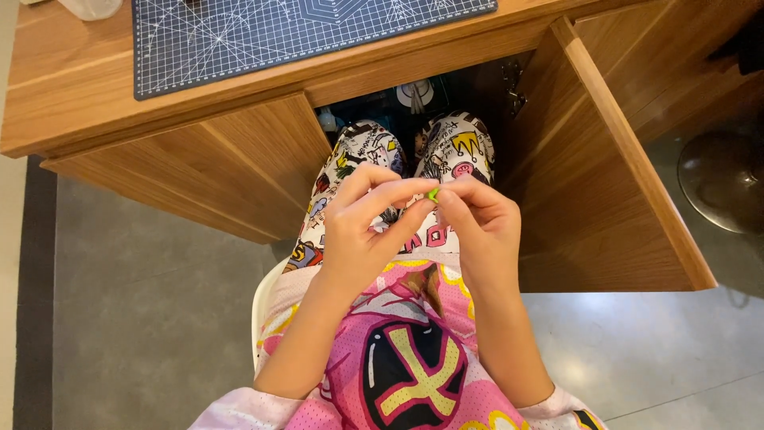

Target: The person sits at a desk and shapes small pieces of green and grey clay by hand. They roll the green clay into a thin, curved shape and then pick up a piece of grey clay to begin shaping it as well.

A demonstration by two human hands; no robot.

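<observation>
Over my lap, my left hand (362,231) and my right hand (477,227) meet fingertip to fingertip. Pinched between them is a tiny green object (433,193), mostly hidden by the fingers; only a small bright sliver shows. Both hands have their fingers curled onto it. I sit on a white chair (261,306), in a pink patterned top and cartoon-print trousers.
A wooden desk (72,95) stands in front of me, with a dark gridded cutting mat (263,32) on top. A wooden side panel (605,183) stands to my right. A round dark stool base (720,179) is at the far right on the grey floor.
</observation>
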